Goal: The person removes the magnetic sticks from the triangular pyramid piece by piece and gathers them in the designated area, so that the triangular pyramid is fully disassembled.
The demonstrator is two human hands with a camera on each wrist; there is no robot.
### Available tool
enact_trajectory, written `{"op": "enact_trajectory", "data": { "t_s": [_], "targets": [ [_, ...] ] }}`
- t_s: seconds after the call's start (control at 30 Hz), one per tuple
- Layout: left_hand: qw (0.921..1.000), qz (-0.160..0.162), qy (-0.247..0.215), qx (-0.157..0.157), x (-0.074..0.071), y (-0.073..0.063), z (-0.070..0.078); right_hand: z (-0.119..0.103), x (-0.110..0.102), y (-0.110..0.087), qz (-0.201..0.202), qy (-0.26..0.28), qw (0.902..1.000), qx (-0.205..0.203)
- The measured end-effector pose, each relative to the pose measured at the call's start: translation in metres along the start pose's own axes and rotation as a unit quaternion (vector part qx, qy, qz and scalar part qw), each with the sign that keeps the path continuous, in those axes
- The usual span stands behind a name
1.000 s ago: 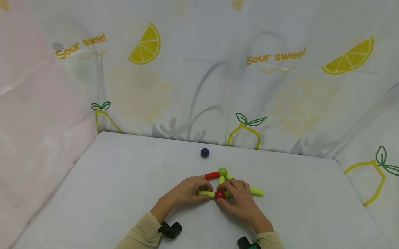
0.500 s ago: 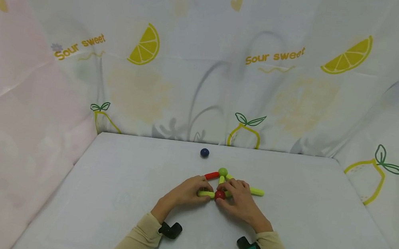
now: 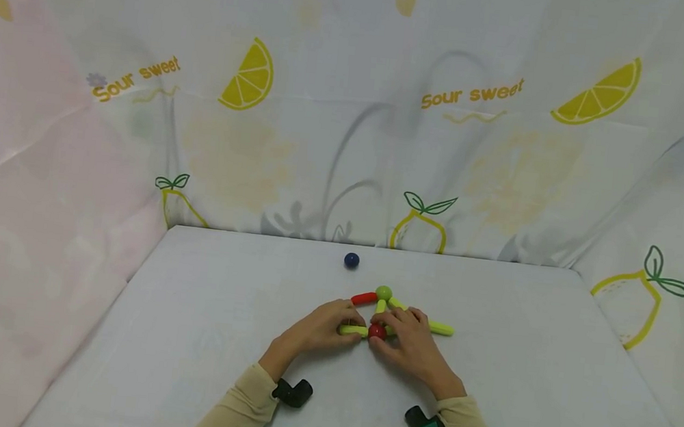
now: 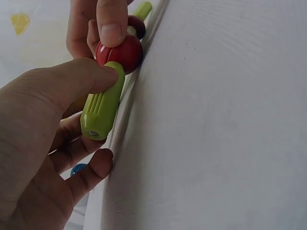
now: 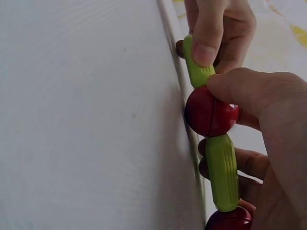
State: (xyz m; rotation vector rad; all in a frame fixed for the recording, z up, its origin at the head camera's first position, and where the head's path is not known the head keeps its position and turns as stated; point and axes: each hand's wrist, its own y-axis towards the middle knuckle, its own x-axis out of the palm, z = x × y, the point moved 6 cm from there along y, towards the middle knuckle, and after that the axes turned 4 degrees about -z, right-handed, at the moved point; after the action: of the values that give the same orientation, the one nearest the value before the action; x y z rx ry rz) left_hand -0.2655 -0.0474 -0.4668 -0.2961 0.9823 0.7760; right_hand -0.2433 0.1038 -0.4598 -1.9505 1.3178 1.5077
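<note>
Between thumb and fingers, my left hand [image 3: 321, 326] pinches a yellow-green magnetic stick [image 4: 100, 112] with a metal tip at its free end. The stick's other end meets a red ball [image 5: 208, 112], which my right hand [image 3: 414, 344] holds between thumb and fingers. In the right wrist view, another yellow-green stick [image 5: 223, 172] joins that ball to a second red ball [image 5: 230, 221] beside the right palm. Behind the hands, a green ball [image 3: 384, 292] links a red stick [image 3: 363, 299] with more yellow-green sticks. The hands hide part of this structure.
A dark blue ball [image 3: 352, 260] lies apart near the back edge of the white table [image 3: 218, 277]. A yellow-green stick [image 3: 442, 329] reaches out to the right of the right hand. A lemon-print curtain [image 3: 325, 136] hangs behind the table.
</note>
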Motion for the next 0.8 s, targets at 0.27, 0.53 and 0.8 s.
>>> {"op": "enact_trajectory", "data": {
  "t_s": [0.27,0.53,0.8],
  "targets": [
    [1.0,0.002,0.003,0.001,-0.001,0.001,-0.001,-0.001,-0.002,0.001,-0.004,-0.012,0.9999,-0.002],
    [0.9998,-0.009,-0.015,-0.001,-0.001,0.0,-0.004,-0.002,-0.002,0.002,0.002,-0.008,1.0,-0.003],
    [0.9979,-0.013,-0.063,-0.002,-0.009,-0.007,-0.018,0.006,-0.003,-0.002,0.011,-0.011,0.9997,0.018]
  ]
}}
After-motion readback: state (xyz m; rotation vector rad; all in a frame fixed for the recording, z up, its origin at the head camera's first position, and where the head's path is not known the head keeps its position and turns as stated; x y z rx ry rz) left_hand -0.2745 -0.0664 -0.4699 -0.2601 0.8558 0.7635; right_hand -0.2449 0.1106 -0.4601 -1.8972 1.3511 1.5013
